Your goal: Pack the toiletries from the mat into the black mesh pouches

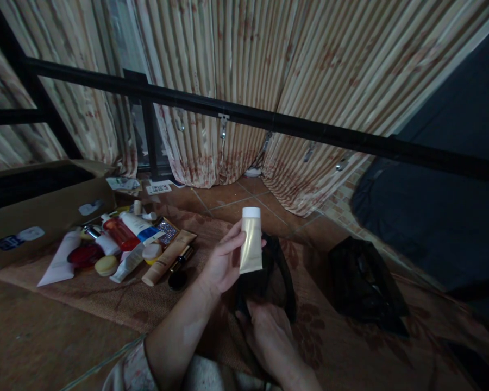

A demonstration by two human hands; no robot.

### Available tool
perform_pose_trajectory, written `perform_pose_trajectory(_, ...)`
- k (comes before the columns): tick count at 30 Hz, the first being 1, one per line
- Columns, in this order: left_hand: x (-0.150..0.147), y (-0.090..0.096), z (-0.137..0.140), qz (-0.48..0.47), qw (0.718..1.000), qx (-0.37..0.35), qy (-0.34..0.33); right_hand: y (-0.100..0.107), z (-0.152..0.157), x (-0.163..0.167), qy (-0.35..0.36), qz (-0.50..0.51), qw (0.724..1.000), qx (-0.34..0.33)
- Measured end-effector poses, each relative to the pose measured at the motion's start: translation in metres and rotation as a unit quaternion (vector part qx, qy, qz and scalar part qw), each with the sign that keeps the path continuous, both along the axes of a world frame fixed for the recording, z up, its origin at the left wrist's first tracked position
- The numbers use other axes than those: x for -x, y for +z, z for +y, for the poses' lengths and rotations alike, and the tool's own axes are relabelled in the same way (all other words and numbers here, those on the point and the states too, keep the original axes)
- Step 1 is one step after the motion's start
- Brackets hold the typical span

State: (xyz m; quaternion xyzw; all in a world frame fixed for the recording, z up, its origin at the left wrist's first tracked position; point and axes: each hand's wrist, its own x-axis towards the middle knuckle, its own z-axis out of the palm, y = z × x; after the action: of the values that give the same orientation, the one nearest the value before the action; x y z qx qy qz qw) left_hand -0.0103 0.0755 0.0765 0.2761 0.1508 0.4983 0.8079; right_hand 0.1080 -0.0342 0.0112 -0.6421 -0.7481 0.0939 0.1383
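My left hand [224, 263] is closed round a gold cosmetic tube [251, 247], held upright with its white cap at the top. Just below it, my right hand [269, 331] has its fingers curled on the near edge of a black mesh bag [283, 271]. The tube is in front of part of this bag, so what the bag contains cannot be made out. To the left, on a reddish patterned mat [118, 307], lies a pile of cosmetics: a pink tube [61, 259], a red bottle [121, 233], a beige tube [165, 260] and a black compact [177, 279].
A second black mesh bag [367, 282] stands on the right of the mat. An open cardboard box [44, 209] is behind the pile. A black metal bar [244, 111] with hooks crosses before striped curtains [244, 49]. Dark cloth [432, 206] hangs at the right.
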Motion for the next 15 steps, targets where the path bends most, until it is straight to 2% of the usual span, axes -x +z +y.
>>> perform_pose_trajectory(5, -0.002, -0.002, 0.000, 0.029, 0.999, -0.019, 0.022, -0.005, 0.000, -0.001, 0.002, -0.006, 1.000, -0.002)
perform_pose_trajectory(9, -0.005, -0.002, -0.001, 0.054, 0.995, -0.046, 0.064, -0.001, 0.001, 0.000, 0.002, 0.007, 1.000, 0.002)
perform_pose_trajectory(15, -0.011, -0.007, 0.000, 0.163, 0.969, -0.131, 0.132, -0.001, 0.002, 0.001, 0.004, 0.012, 1.000, -0.020)
